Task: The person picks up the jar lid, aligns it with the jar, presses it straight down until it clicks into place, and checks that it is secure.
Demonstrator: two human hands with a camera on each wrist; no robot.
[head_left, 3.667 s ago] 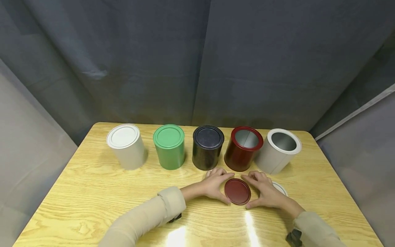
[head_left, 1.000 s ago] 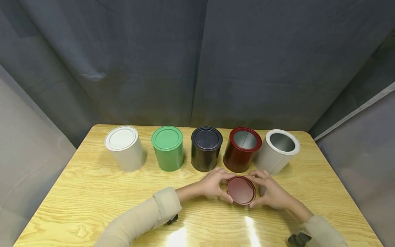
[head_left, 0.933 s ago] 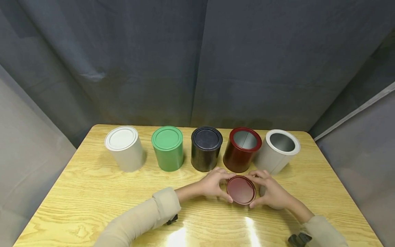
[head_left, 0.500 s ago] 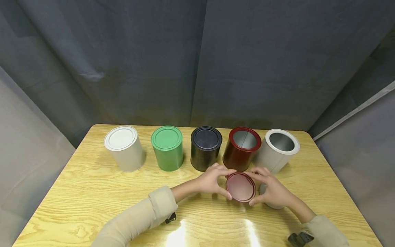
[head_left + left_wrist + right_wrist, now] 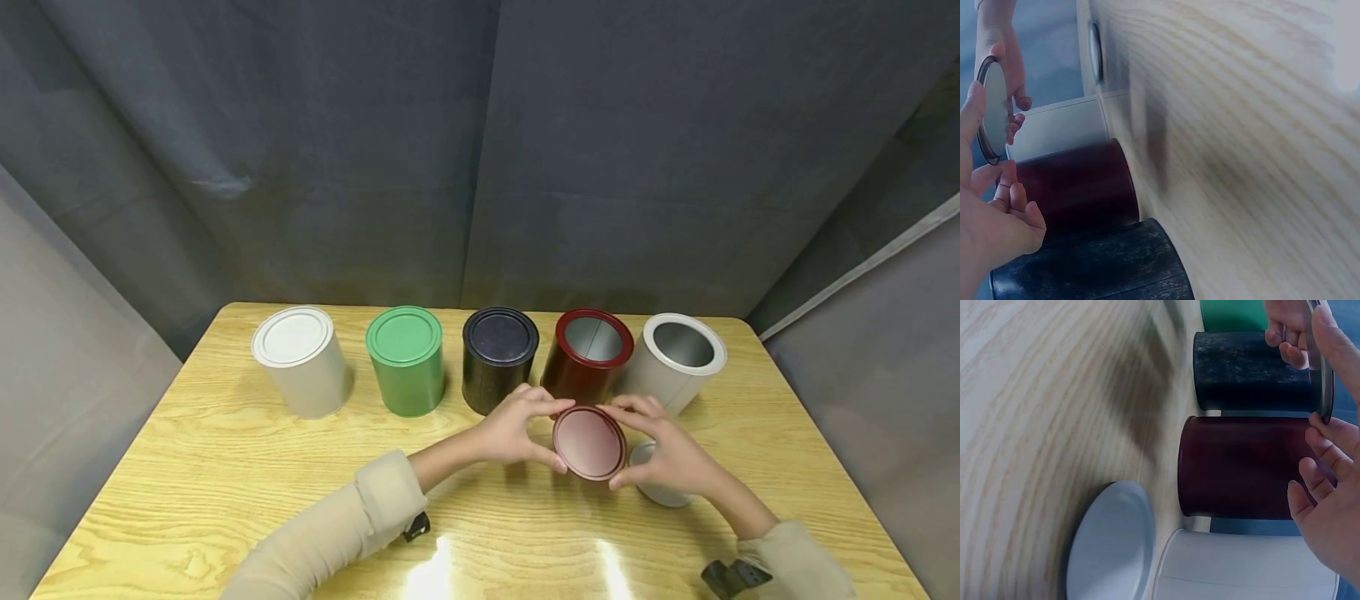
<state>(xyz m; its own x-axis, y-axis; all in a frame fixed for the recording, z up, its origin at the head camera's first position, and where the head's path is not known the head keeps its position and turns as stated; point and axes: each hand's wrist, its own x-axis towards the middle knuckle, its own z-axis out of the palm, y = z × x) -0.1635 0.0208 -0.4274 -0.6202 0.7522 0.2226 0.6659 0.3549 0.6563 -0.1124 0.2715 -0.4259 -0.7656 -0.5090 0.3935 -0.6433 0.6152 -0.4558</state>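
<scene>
Between both hands a dark red can lid (image 5: 589, 443) is held by its rim, raised above the table, as the wrist views show. My left hand (image 5: 517, 429) pinches its left edge with thumb and index finger. On the opposite edge my right hand (image 5: 663, 448) does the same. Just behind the lid stands the dark red can (image 5: 581, 375), its top uncovered and its grey inside showing. A white lid (image 5: 663, 492) lies on the table under the right hand, partly hidden by it; the right wrist view shows that white lid (image 5: 1113, 544) flat on the wood.
Along the table's (image 5: 187, 467) far side stand a white can (image 5: 311, 375) with its lid on, a green can (image 5: 411, 379) and a black can (image 5: 495, 379), both lidded. An open white can (image 5: 660, 379) stands at the right end. Behind hangs a dark curtain (image 5: 360, 150).
The red lid, lying on the table between the hands at first, has been gripped, lifted and moved toward the red can. More of the white lid shows now.
</scene>
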